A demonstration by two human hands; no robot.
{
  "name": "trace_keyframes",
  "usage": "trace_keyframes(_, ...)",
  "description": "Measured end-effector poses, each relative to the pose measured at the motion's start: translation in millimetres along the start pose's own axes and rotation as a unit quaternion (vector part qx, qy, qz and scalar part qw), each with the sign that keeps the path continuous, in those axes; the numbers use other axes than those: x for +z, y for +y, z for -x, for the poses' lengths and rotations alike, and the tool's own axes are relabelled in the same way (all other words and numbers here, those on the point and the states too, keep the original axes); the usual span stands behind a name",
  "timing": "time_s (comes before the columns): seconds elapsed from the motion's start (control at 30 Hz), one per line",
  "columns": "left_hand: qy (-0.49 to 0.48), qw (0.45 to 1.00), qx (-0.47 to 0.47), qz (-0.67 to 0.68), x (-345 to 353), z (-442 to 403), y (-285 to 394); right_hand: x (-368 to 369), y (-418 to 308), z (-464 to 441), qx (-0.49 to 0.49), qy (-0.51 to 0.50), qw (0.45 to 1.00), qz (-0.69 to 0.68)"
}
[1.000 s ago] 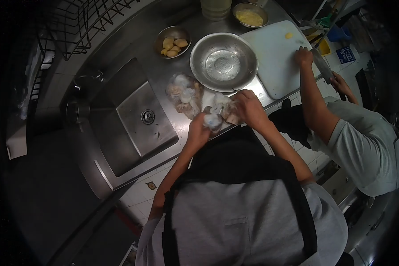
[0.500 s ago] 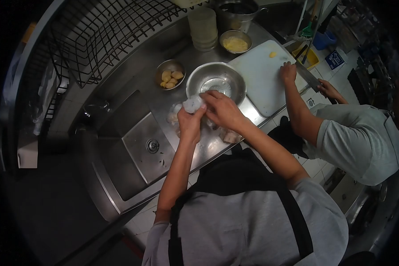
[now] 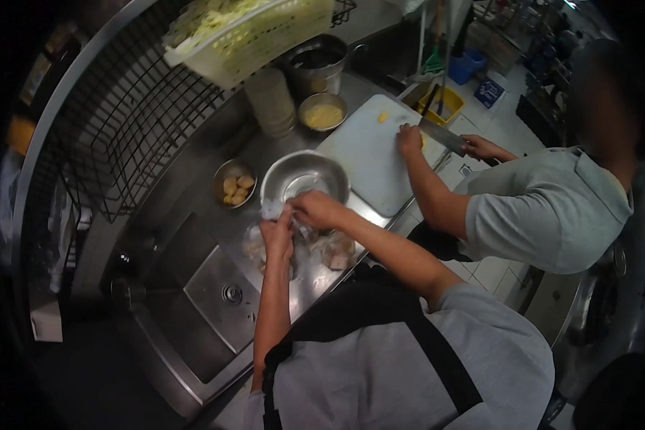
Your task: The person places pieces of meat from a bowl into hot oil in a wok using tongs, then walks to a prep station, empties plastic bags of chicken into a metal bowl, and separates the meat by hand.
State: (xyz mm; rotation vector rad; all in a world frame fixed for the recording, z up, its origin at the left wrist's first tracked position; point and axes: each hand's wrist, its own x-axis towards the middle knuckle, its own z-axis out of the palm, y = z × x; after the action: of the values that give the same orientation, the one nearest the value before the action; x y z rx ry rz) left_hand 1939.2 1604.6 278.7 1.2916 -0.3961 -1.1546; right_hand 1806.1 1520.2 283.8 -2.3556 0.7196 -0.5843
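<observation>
Over the bench [image 3: 307, 285], by the metal bowl's [image 3: 278, 172] near rim, the left hand [image 3: 276, 238] has its grip clamped on a plastic bag [image 3: 271, 209] – the right hand [image 3: 318, 208] meets it, its grip's exact state impossible to tell. Bagged food [image 3: 337, 252] lies near the bench's edge.

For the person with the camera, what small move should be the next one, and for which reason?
Probably the right hand should gently loosen the bunched plastic while the left hand steadies it. The fingers of both hands meet at this plastic, by the near rim of the metal bowl. I cannot tell whether it is knotted.
</observation>
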Motion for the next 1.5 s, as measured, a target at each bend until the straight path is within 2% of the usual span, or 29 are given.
trace_keyframes(0.13,-0.028,1.000,-0.010,-0.010,-5,-21,-9,8,1,-6,0.048,0.033,0.997,0.049)
trace_keyframes(0.2,0.003,1.000,-0.008,-0.025,-2,-25,-6,12,4,-14,0.063,0.040,0.996,0.051)
trace_keyframes(0.33,-0.022,0.999,-0.024,-0.011,9,-22,-8,19,35,-30,0.087,0.052,0.994,0.039)
trace_keyframes(0.43,0.001,1.000,-0.016,-0.012,19,-10,-5,25,43,-34,0.105,0.091,0.989,0.042)
trace_keyframes(0.53,-0.056,0.998,0.011,-0.024,20,-11,7,41,59,-45,0.117,0.145,0.980,0.069)
trace_keyframes(0.6,-0.059,0.968,0.150,-0.195,16,-17,8,9,31,-44,0.128,0.121,0.983,0.058)
trace_keyframes(0.63,-0.051,0.969,0.144,-0.194,15,-19,7,-7,17,-36,0.142,0.091,0.985,0.048)
trace_keyframes(0.7,-0.051,0.928,0.237,-0.284,11,-36,17,-14,6,-28,0.117,0.115,0.985,0.057)
trace_keyframes(0.77,-0.024,0.919,0.242,-0.310,8,-40,19,-10,-4,-19,0.114,0.106,0.986,0.066)
trace_keyframes(0.83,0.065,0.870,0.235,-0.428,8,-46,16,-5,-15,-15,0.146,0.101,0.984,0.015)
trace_keyframes(0.87,0.086,0.869,0.229,-0.431,8,-48,19,0,-18,-15,0.150,0.091,0.984,0.018)
trace_keyframes(0.93,0.177,0.817,0.201,-0.511,9,-52,27,4,-18,-13,0.146,0.073,0.986,0.019)
trace_keyframes(1.0,0.172,0.813,0.196,-0.521,-11,-62,34,2,-15,-8,0.197,0.083,0.975,0.052)
trace_keyframes(1.07,0.163,0.811,0.197,-0.526,-17,-73,40,-1,-13,1,0.176,0.086,0.980,0.045)
trace_keyframes(1.13,0.145,0.770,0.296,-0.546,-16,-79,41,-3,-10,3,0.156,0.085,0.983,0.038)
trace_keyframes(1.17,0.145,0.771,0.292,-0.547,-25,-87,34,-12,-16,2,0.158,0.095,0.983,0.002)
trace_keyframes(1.23,-0.013,0.845,0.238,-0.478,-40,-111,23,-20,-9,0,0.156,0.108,0.981,-0.029)
trace_keyframes(1.27,-0.013,0.845,0.242,-0.477,-39,-108,24,-18,2,-1,0.147,0.158,0.975,-0.059)
trace_keyframes(1.3,-0.116,0.906,0.170,-0.370,-38,-99,23,-19,6,-4,0.138,0.208,0.964,-0.090)
trace_keyframes(1.33,-0.216,0.939,0.090,-0.252,-39,-87,21,-18,9,-5,0.137,0.208,0.964,-0.090)
trace_keyframes(1.37,-0.225,0.958,-0.103,-0.144,-30,-67,37,-20,8,-8,0.161,0.184,0.961,-0.126)
trace_keyframes(1.4,-0.225,0.958,-0.105,-0.145,-27,-65,32,-20,9,-8,0.185,0.160,0.956,-0.162)
trace_keyframes(1.47,-0.186,0.968,-0.166,-0.036,-23,-60,19,-14,15,-5,0.182,0.142,0.956,-0.183)
trace_keyframes(1.5,-0.184,0.968,-0.166,-0.035,-24,-62,10,-9,20,-5,0.174,0.124,0.955,-0.204)
